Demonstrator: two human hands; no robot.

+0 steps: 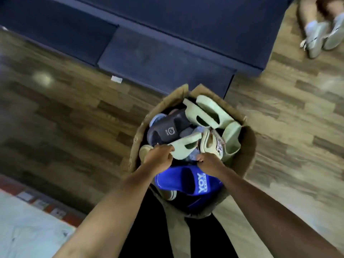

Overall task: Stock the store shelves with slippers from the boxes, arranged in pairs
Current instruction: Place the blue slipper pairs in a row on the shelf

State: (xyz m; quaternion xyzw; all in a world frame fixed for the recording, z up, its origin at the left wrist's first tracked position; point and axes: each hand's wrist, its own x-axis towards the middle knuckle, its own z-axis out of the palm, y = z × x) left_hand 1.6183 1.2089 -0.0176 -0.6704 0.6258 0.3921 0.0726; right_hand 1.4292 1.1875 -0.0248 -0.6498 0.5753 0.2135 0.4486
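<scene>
An open cardboard box [247, 146] full of mixed slippers stands on the wood floor right below me. My left hand [158, 157] grips the heel end of a pale green slipper [186, 145] lying across the pile. My right hand [208, 162] reaches into the box beside a cream sneaker-like shoe [210, 144], fingers curled down among the slippers; what it holds is hidden. A bright blue slide [188, 181] with white lettering lies under both wrists. A dark grey slide [167, 130] and two more pale green slippers [208, 113] sit toward the far side.
Dark blue low platforms or shelf bases [158, 58] run across the floor beyond the box. Another person's feet in pale shoes [323, 36] stand at the top right. A white sheet with a red-edged strip [28, 226] lies at the lower left.
</scene>
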